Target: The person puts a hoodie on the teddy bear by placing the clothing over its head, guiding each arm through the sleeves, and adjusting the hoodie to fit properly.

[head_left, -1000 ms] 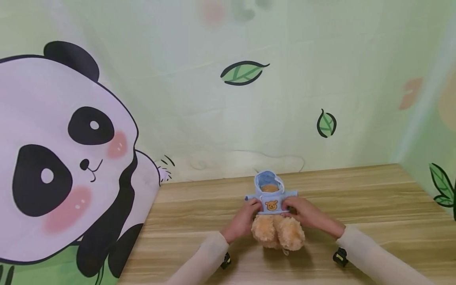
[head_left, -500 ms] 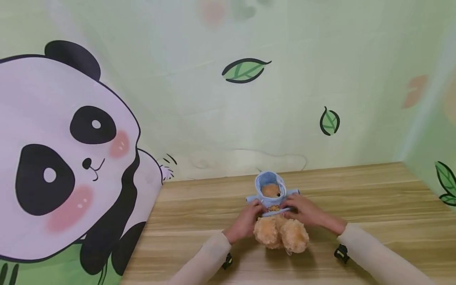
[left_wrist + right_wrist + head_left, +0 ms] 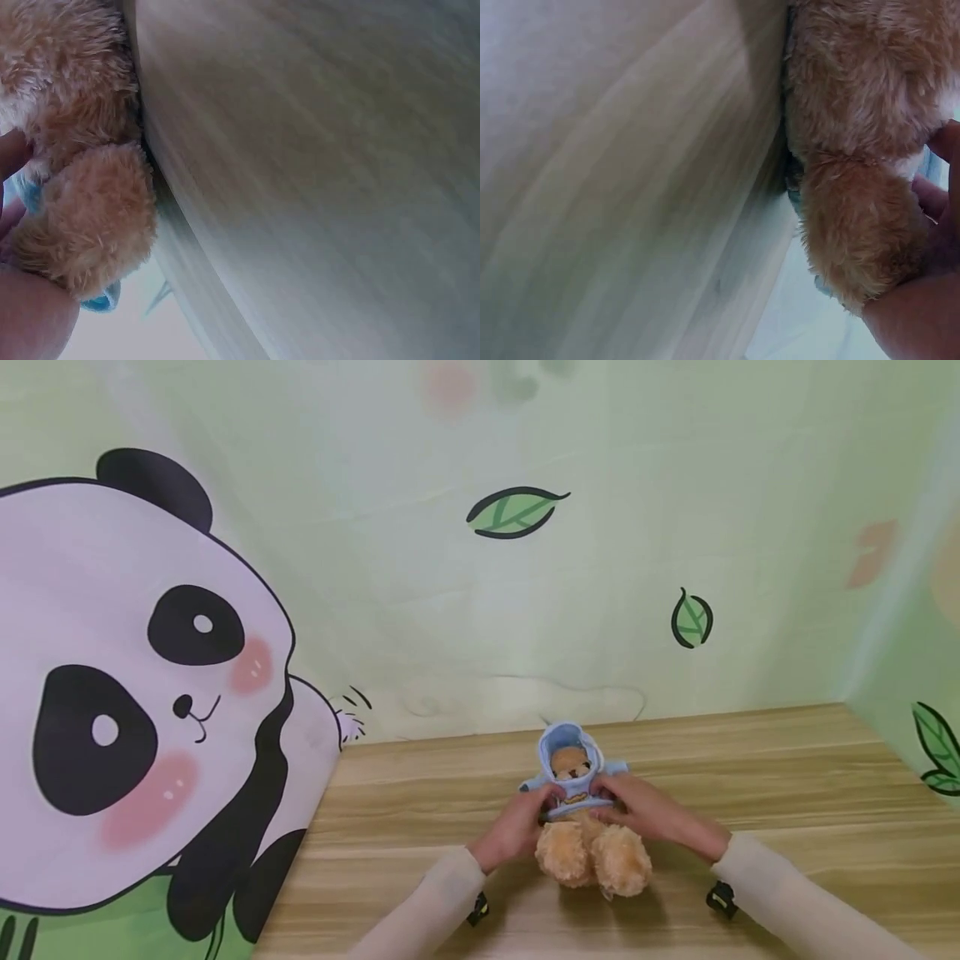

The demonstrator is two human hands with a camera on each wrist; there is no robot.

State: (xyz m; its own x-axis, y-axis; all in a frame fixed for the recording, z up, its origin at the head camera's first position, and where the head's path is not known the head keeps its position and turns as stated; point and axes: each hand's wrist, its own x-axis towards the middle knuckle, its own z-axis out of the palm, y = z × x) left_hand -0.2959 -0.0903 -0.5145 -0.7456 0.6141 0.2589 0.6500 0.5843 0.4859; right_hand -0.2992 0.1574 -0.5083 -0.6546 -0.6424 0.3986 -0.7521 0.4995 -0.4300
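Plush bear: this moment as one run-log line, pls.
left hand: grips blue hoodie; right hand: grips blue hoodie, opposite side; plush bear: on table, face showing inside hood

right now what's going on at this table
A person is handling a plush bear in a light blue hoodie on a wood-grain table. The left hand and right hand hold it from either side, with fingers on the hoodie near its hem. The bear's face shows in the hood's opening, and its furry legs point toward the person. Whether its arms are in the sleeves is hard to tell.
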